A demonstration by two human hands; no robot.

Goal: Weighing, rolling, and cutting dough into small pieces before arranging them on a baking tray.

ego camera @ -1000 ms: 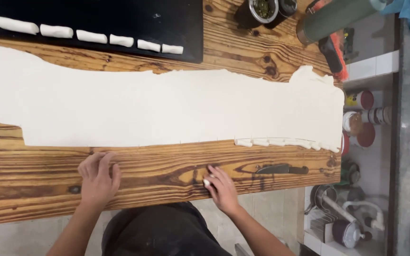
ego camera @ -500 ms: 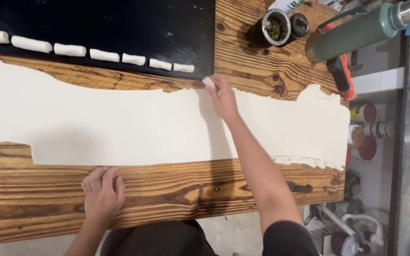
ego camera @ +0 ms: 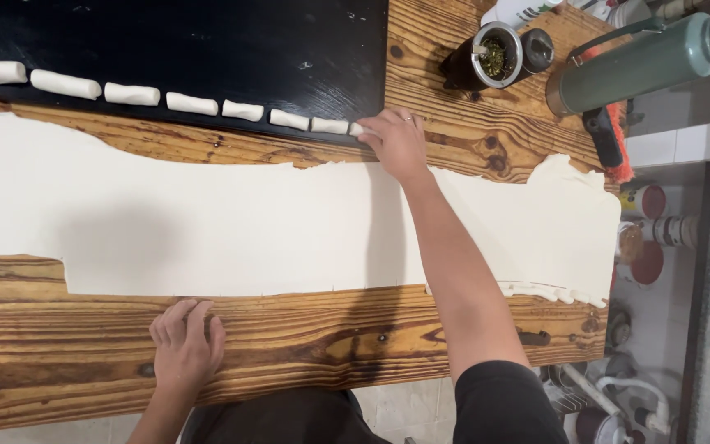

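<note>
With our left hand (ego camera: 184,345) spread flat on the wooden table (ego camera: 306,345) and our right hand (ego camera: 396,141) pinching a small dough roll (ego camera: 358,130) at the end of the row on the black tray (ego camera: 207,49), we risk our forearm dragging across the dough sheet (ego camera: 232,226) and denting it.

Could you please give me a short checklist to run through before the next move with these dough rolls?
1. Right hand at the near end of the row of dough rolls: ok, fingertips rest on the last piece at the edge of the black board.
2. Last roll in line with the row: cannot tell, the hand covers most of it.
3. Left hand off the dough: ok, flat on the bare wooden table.
4. Dough sheet lying flat: ok, though its right edge is ragged.
5. Right forearm above the sheet: cannot tell whether it touches.
6. Green flask and cup apart from the dough: ok.
</note>
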